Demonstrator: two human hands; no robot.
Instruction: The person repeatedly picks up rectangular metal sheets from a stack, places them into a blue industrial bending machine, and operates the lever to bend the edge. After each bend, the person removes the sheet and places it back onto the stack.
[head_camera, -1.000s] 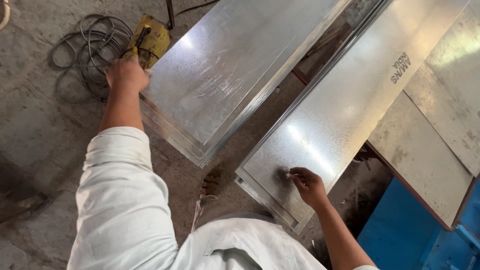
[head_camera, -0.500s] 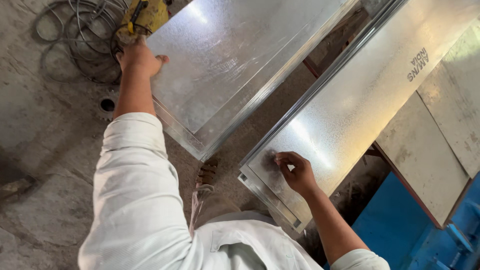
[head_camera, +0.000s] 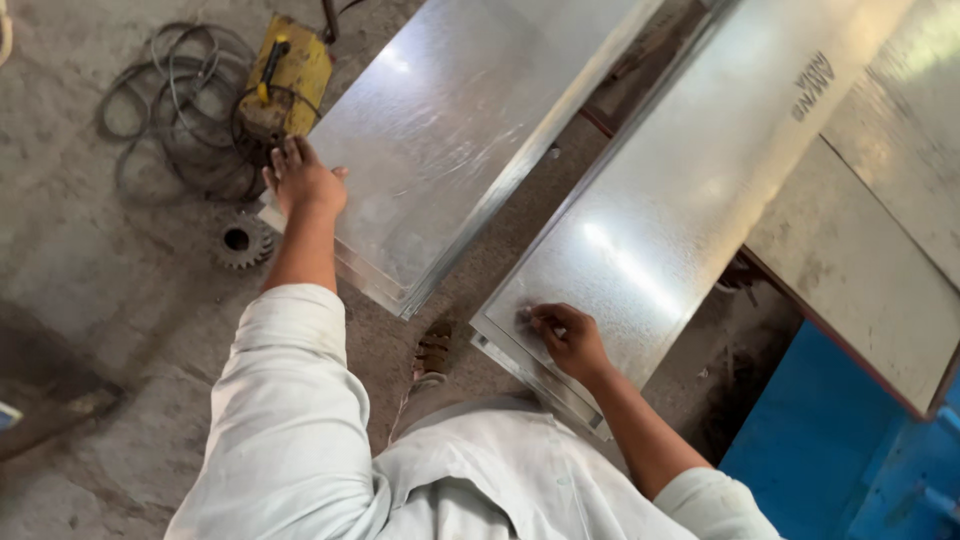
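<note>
Left hand lies flat, fingers extended, on the corner of the left galvanized sheet stack. Right hand, fingers curled, presses the right galvanized sheet; a gear lies at nine o'clock of the left hand.

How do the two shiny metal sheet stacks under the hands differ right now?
The left sheet stack has the left hand resting flat on its near corner; the right sheet stack has the right hand pressing bent fingertips near its near edge. The right one carries dark printing at its far end; the left one looks plain. Both are bright, galvanised-looking, layered and slanted the same way.
</note>
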